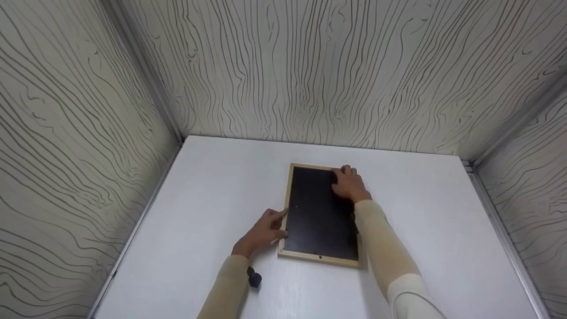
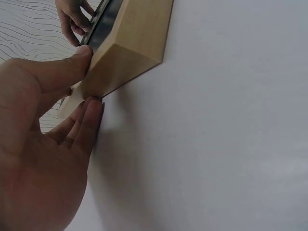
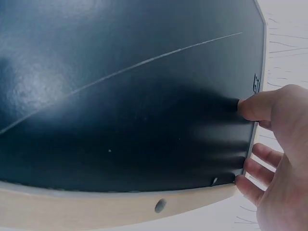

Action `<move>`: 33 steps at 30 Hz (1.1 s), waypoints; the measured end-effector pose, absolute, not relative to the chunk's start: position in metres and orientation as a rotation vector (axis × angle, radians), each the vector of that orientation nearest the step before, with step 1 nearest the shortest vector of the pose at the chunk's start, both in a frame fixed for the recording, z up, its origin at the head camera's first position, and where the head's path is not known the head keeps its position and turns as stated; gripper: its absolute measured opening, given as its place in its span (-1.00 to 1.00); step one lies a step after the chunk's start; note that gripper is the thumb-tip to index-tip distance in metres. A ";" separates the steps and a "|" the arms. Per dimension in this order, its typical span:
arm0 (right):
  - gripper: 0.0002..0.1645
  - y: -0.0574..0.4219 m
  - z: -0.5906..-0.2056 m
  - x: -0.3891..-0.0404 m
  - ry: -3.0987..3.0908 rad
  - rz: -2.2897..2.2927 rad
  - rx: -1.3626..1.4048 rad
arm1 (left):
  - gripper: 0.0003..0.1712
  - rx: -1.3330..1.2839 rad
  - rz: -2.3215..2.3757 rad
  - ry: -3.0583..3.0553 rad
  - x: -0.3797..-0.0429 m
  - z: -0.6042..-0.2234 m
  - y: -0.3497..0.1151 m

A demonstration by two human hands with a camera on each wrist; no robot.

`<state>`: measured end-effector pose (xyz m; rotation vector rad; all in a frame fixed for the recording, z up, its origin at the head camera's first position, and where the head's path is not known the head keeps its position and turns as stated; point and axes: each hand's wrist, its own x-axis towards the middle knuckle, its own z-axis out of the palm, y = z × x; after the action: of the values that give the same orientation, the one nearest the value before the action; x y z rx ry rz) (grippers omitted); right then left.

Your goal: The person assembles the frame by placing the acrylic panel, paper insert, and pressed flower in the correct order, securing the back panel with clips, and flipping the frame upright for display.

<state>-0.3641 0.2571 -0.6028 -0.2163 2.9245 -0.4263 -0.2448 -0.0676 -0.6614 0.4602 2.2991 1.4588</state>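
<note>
A flat black board [image 1: 316, 212] with a pale wooden frame [image 1: 321, 257] lies lengthwise on the white table. My left hand [image 1: 266, 228] grips the frame's left side near its lower corner. In the left wrist view, the thumb of my left hand [image 2: 43, 120] lies on the upper edge and the fingers reach beneath the wood. At the upper right corner, my right hand [image 1: 350, 184] holds the board. The right wrist view shows the right thumb [image 3: 257, 106] on the black face [image 3: 120, 120] and the fingers curled at the edge. A thin light line crosses that face.
The white table [image 1: 212, 186] surrounds the board. Wood-grain patterned panels [image 1: 283, 66] stand behind and at both sides, with metal rails [image 1: 146, 75] at the corners. A small black object [image 1: 254, 278] sits at the left wrist.
</note>
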 end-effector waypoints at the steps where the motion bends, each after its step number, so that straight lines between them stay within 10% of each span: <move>1: -0.26 0.257 -0.603 -0.364 2.923 -0.426 -0.214 | -0.04 0.461 1.463 2.299 -0.245 -0.661 -0.068; 33: -0.28 0.254 -0.619 -0.368 2.942 -0.526 -0.148 | -0.12 0.488 1.426 2.382 -0.247 -0.663 -0.066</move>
<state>-0.3683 0.2544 -0.6191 -0.1478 2.9421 -0.5256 -0.2473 -0.0660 -0.6628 0.4880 2.3822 1.4257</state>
